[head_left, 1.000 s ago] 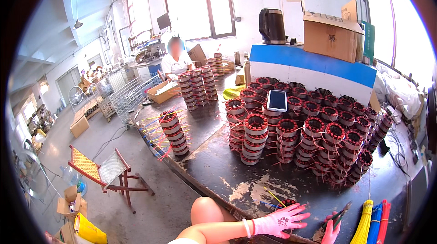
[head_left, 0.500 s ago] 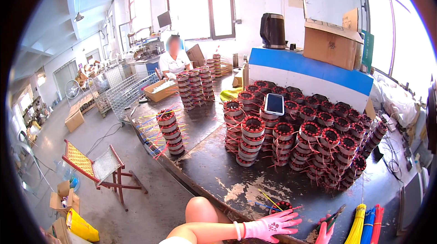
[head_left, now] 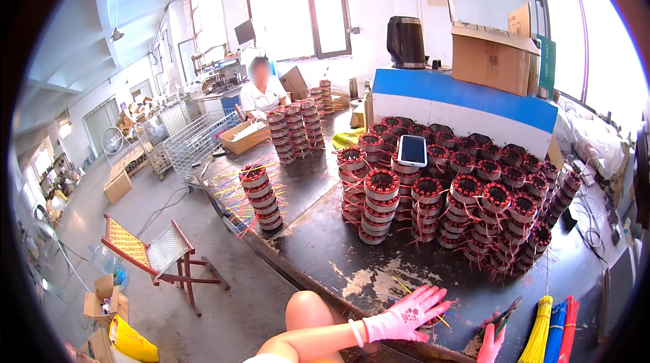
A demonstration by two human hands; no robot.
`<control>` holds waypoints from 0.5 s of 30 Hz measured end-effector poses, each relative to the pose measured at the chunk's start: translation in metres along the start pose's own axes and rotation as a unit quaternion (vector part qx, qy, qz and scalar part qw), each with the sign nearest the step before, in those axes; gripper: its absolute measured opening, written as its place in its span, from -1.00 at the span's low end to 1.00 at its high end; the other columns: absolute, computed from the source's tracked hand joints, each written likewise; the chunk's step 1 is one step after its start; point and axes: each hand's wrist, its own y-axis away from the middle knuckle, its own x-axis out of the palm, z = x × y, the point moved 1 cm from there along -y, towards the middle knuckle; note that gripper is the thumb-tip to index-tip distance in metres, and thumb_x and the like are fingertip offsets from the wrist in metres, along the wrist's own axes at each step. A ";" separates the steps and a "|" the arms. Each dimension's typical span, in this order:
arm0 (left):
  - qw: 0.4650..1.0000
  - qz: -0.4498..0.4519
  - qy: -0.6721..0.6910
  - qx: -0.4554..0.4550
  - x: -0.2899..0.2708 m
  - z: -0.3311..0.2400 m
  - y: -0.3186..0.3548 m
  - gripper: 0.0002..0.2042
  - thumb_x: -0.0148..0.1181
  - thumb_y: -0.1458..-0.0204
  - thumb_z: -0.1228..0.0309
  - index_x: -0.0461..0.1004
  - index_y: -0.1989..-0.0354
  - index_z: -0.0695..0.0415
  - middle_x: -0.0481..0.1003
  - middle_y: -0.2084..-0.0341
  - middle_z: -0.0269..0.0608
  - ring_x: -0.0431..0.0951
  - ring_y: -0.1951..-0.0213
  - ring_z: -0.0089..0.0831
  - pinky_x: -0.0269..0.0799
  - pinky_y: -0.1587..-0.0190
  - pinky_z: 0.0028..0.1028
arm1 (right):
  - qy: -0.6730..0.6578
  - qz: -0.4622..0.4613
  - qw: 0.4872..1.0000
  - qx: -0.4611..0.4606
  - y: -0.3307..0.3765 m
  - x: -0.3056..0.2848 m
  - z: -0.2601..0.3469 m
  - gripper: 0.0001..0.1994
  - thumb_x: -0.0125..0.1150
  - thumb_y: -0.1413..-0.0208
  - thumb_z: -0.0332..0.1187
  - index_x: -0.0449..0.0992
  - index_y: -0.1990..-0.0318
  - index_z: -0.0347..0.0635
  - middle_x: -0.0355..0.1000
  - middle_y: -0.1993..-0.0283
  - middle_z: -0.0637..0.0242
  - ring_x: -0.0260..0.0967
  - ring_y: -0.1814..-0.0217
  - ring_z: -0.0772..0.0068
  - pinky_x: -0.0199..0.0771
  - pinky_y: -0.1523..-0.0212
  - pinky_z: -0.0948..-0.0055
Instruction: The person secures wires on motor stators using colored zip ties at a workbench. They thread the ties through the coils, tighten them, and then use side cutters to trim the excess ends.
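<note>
My left hand point(head_left: 409, 313), in a pink glove, lies with fingers spread over a small wire-wound stator at the table's near edge. It hides most of that ring; a yellow wire point(head_left: 444, 323) sticks out beside the fingers. I cannot tell how firmly the palm presses on it. To the right, my right hand point(head_left: 490, 345), also in a pink glove, is closed around dark-handled pliers point(head_left: 508, 314) that point up and away. Bundles of yellow wires point(head_left: 537, 331), blue wires point(head_left: 555, 331) and red wires point(head_left: 569, 329) lie right of it.
Many stacked stators point(head_left: 467, 190) fill the dark worktable point(head_left: 308, 255), with a phone point(head_left: 412, 151) on top. One stack with loose wires point(head_left: 261, 197) stands left. Behind are a blue-topped white box point(head_left: 467, 109), a kettle point(head_left: 405, 41) and a carton point(head_left: 491, 58). A co-worker point(head_left: 263, 92) sits across.
My left hand has moved up and over the small stator, covering it. My right hand still grips the pliers. The whole view has shifted slightly.
</note>
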 end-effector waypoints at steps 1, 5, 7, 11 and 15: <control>1.000 -0.003 -0.005 -0.013 -0.002 0.005 0.001 0.04 0.42 0.09 -0.05 0.04 -0.51 0.20 0.07 -0.45 0.27 0.12 -0.46 0.14 -0.04 -0.52 0.00 | -0.002 -0.003 1.000 0.000 -0.001 -0.001 0.000 -0.41 0.25 -0.35 -0.24 0.29 -0.39 -0.43 0.44 -0.25 0.17 0.37 -0.18 0.30 0.37 -0.26 0.33; 0.995 0.069 0.010 -0.069 -0.003 0.018 0.006 0.07 0.48 0.16 -0.04 0.05 -0.51 0.16 0.12 -0.41 0.30 0.21 -0.39 0.21 0.08 -0.47 0.00 | 0.006 -0.006 1.000 -0.003 0.001 0.002 0.000 -0.40 0.26 -0.34 -0.24 0.28 -0.40 -0.42 0.44 -0.25 0.17 0.37 -0.18 0.31 0.37 -0.25 0.34; 0.991 0.104 0.043 -0.077 0.001 0.024 0.005 0.08 0.50 0.17 -0.02 0.06 -0.52 0.13 0.15 -0.39 0.28 0.27 -0.35 0.21 0.13 -0.44 -0.02 | 0.027 -0.010 1.000 -0.007 0.000 0.000 -0.003 -0.40 0.26 -0.34 -0.24 0.28 -0.41 -0.41 0.45 -0.25 0.17 0.38 -0.19 0.30 0.37 -0.25 0.34; 0.988 0.130 0.058 -0.064 -0.004 0.027 -0.006 0.04 0.54 0.20 0.07 0.12 -0.48 0.14 0.27 -0.31 0.16 0.39 -0.22 0.13 0.29 -0.31 -0.09 | -0.034 -0.005 0.999 0.022 0.002 0.001 0.004 -0.41 0.26 -0.34 -0.23 0.29 -0.40 -0.39 0.47 -0.23 0.18 0.40 -0.17 0.32 0.39 -0.24 0.34; 0.988 0.130 0.063 -0.048 -0.004 0.037 -0.004 0.04 0.55 0.24 0.11 0.14 -0.47 0.14 0.31 -0.28 0.11 0.42 -0.17 0.10 0.35 -0.26 -0.13 | -0.007 -0.001 1.000 0.012 0.003 0.004 0.011 -0.42 0.27 -0.34 -0.23 0.32 -0.38 -0.36 0.49 -0.21 0.20 0.43 -0.14 0.36 0.41 -0.20 0.35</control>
